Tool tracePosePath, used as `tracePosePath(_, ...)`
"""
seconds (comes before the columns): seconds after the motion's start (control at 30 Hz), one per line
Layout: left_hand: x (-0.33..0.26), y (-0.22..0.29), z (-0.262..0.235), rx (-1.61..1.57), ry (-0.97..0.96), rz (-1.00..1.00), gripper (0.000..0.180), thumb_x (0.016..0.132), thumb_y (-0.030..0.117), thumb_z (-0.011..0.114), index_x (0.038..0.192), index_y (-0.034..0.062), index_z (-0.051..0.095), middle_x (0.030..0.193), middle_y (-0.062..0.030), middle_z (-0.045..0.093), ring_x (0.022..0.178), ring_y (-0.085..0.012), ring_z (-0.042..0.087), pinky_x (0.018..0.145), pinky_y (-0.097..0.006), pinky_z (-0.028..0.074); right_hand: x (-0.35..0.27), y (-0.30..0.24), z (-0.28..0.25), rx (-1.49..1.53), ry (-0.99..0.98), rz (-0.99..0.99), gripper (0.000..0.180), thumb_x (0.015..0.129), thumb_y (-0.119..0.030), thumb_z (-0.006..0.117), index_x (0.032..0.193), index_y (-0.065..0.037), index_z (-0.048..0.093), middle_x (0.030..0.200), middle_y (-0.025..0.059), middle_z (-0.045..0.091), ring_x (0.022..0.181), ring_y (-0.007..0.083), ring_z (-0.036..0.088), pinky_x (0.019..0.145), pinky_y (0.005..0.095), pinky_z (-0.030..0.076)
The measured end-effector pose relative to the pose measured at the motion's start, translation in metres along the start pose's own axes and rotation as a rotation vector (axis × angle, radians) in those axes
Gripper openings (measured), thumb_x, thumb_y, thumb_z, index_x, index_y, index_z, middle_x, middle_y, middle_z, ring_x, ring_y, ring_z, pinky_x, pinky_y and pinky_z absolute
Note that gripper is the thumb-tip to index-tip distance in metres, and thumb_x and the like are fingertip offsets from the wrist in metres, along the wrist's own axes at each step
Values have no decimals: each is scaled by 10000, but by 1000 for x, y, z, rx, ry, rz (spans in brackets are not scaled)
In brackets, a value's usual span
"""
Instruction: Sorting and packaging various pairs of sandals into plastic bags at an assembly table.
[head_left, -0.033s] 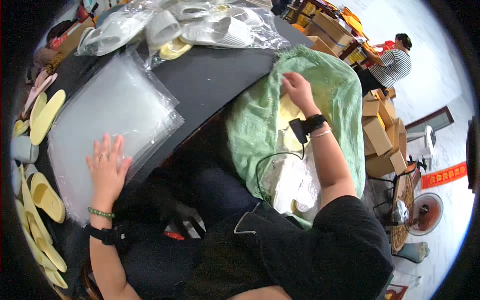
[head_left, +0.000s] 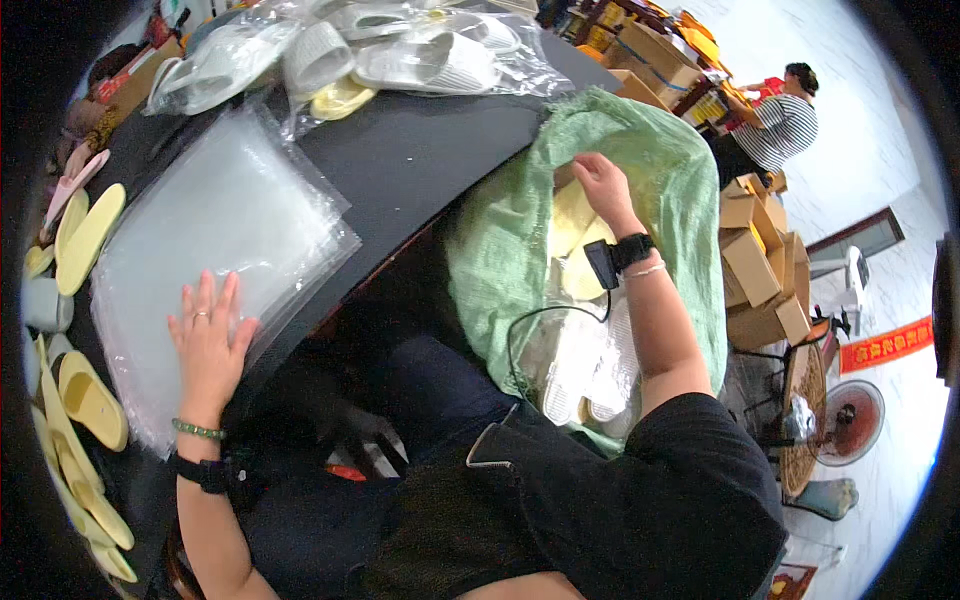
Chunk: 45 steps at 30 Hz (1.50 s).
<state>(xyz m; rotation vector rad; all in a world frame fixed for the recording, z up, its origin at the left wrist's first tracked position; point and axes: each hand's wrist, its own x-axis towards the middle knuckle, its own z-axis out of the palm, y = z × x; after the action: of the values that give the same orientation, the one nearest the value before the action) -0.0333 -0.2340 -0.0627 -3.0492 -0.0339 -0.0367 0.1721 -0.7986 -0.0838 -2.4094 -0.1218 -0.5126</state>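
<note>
My left hand (head_left: 211, 335) lies flat with fingers spread on a stack of clear plastic bags (head_left: 215, 220) on the black table. My right hand (head_left: 605, 190) is over the mouth of a green woven sack (head_left: 495, 265), with its fingers bent down near the sack's far left side. What those fingers hold, if anything, is hidden. Inside the sack, pale yellow slippers (head_left: 585, 275) lie below that hand. White slippers in clear wrapping (head_left: 580, 365) lie nearer to me, partly under my right forearm.
Bagged white slippers (head_left: 430, 65) are heaped at the table's far side, with a yellow slipper (head_left: 343, 98) beside them. Several loose yellow slippers (head_left: 93, 400) line the left edge. Cardboard boxes (head_left: 755, 260) and a fan (head_left: 850, 422) stand right of the sack. A person in a striped top (head_left: 785, 130) is farther back.
My right hand sits slightly lower over the sack, and more of the yellow slippers beneath it shows. My left hand stays flat on the bags. The whole view has shifted slightly.
</note>
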Motion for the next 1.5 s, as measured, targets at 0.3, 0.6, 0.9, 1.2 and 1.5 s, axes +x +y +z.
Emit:
tracePosePath(0.3,2,1,12,2,82,36,586,957,474,493,1493,274,362,1585,-78,258,1449,-381,215,1126,-642,142,-107,211,-127,-270,-56,655,457,796,-373,628,976,42,697,925,207,705,909,330,681,815,402,520)
tracePosePath(0.6,5,-3,7,46,80,21,579,972,464,471,1503,274,341,1593,-64,239,1453,-374,206,1120,-654,139,-157,247,-212,-763,154,738,616,836,-493,555,950,105,645,945,342,645,966,477,620,879,494,488)
tracePosePath(0.9,0,7,-7,-57,73,1,649,918,482,547,1489,233,363,1568,-156,257,1430,-429,222,1116,-660,138,-281,209,-188,-900,-945,737,596,886,-551,521,1229,-78,637,1287,152,612,1215,316,565,1010,431,437)
tracePosePath(1.2,-10,-1,-6,-126,108,7,621,919,531,528,1458,245,410,1545,-167,294,1410,-451,251,1105,-672,147,-298,147,-151,-939,-1323,750,615,852,-564,594,1227,-78,641,1289,143,616,1195,283,579,987,413,450)
tracePosePath(1.5,-4,0,-2,-133,127,11,610,915,566,508,1437,257,440,1526,-181,329,1401,-463,267,1095,-682,163,-313,137,-123,-363,-705,1014,818,821,-696,585,1088,74,664,970,156,706,912,299,674,830,383,510)
